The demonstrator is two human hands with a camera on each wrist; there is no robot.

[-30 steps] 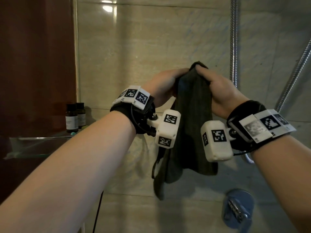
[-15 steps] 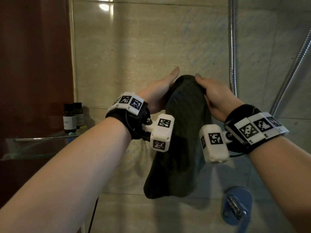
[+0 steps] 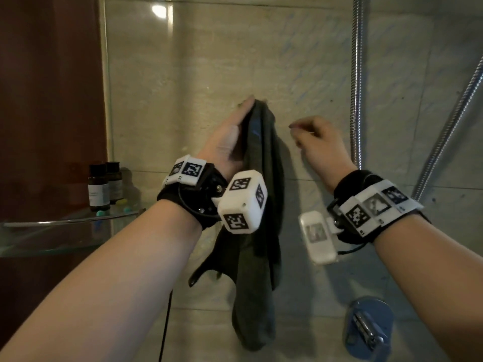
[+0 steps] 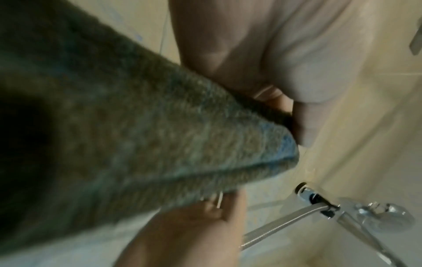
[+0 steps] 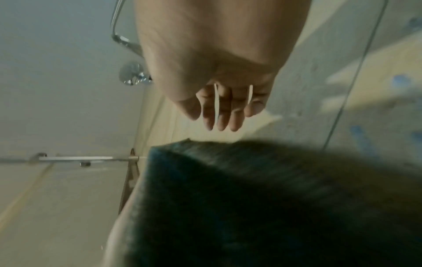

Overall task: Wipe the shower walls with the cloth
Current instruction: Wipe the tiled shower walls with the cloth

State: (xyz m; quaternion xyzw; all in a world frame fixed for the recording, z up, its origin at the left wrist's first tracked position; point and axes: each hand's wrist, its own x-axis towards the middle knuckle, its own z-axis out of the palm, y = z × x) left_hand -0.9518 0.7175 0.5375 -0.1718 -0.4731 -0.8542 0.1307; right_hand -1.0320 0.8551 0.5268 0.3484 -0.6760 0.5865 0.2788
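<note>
Dark green cloth [image 3: 264,194] hangs folded from the left hand [image 3: 230,142].

I can read no words or numbers. The two small brown bottles [image 3: 103,186] on the glass shelf [image 3: 65,226] carry pale labels, but their print is too small and blurred for me to make out.

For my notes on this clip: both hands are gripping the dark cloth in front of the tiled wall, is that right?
Not quite. Only the left hand holds the cloth; the right hand is off it, fingers loosely curled and empty, beside it. The head view shows this. The cloth does hang in front of the tiled wall.
</note>
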